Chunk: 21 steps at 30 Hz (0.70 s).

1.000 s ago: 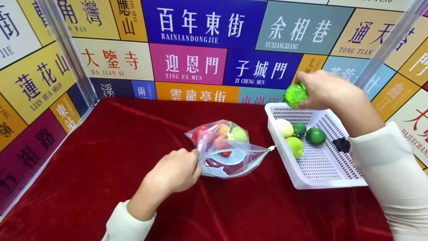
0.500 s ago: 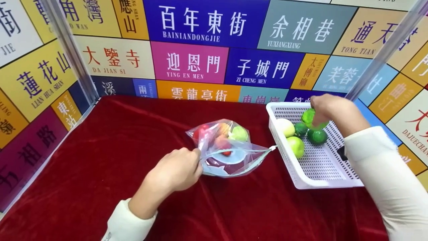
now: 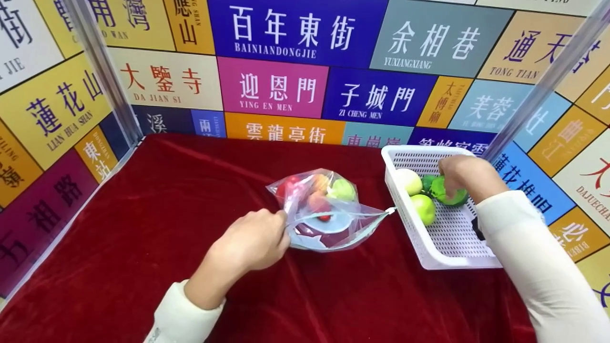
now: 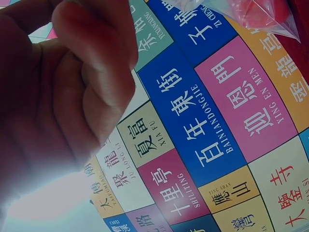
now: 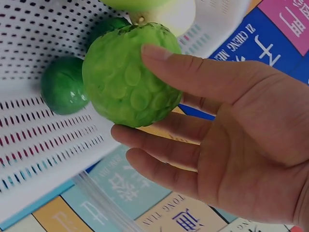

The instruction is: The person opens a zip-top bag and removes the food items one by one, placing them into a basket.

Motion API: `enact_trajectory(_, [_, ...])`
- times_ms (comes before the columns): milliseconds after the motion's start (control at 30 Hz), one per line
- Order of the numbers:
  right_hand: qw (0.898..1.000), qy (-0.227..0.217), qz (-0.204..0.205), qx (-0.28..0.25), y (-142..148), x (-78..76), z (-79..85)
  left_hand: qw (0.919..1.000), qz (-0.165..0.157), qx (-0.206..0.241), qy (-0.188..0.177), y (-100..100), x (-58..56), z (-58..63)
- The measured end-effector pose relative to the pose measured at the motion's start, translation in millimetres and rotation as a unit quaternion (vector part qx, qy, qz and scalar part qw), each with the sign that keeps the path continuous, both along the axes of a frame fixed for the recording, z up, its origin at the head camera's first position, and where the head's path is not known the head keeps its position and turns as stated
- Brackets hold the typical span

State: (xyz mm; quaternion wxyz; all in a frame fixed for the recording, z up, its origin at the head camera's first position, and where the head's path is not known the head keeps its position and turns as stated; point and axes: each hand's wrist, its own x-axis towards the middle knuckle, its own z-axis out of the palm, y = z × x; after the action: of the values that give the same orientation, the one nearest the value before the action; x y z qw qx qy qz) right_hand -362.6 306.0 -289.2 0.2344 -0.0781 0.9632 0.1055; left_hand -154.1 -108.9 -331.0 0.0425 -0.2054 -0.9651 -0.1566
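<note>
My right hand (image 3: 469,176) is inside the white perforated basket (image 3: 419,243), pinching a bumpy bright green custard apple (image 5: 130,82) between thumb and fingers. Dark green smooth fruits (image 5: 65,87) lie close beside it in the right wrist view. A green apple (image 3: 423,209) and a pale round fruit (image 3: 409,182) sit along the basket's left side. My left hand (image 3: 255,240) grips the edge of a clear zip bag (image 3: 367,223), whose mouth gapes toward me. Red, peach-coloured and green fruits show within the bag. The left wrist view shows mainly the hand's underside.
A dark red velvet cloth (image 3: 190,205) covers the table. Behind it stands a wall of coloured signs (image 3: 295,33), with clear posts (image 3: 112,81) at the corners. A black object (image 3: 477,228) at the basket's right side is partly behind the sleeve.
My right hand has lowered the custard apple from above the basket's back rim to among the dark green fruits. My left hand keeps its grip on the bag.
</note>
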Motion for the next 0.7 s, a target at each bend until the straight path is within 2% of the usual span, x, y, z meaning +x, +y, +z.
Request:
enact_trajectory(300, [1.000, -0.027, -0.001, 0.015, 3.9, -8.2, -9.2, 1.0000, -0.001, 0.001, -0.005, -0.4, -1.2, -0.3])
enact_trajectory(567, [0.999, -0.031, -0.025, 0.011, 5.3, -10.2, -19.5, 0.9999, 0.001, -0.002, -0.012, -0.2, -2.1, -1.1])
enact_trajectory(700, [0.999, -0.034, -0.026, 0.011, 5.8, -9.5, -26.8, 0.9999, 0.004, -0.002, -0.014, 0.1, -3.1, -2.0])
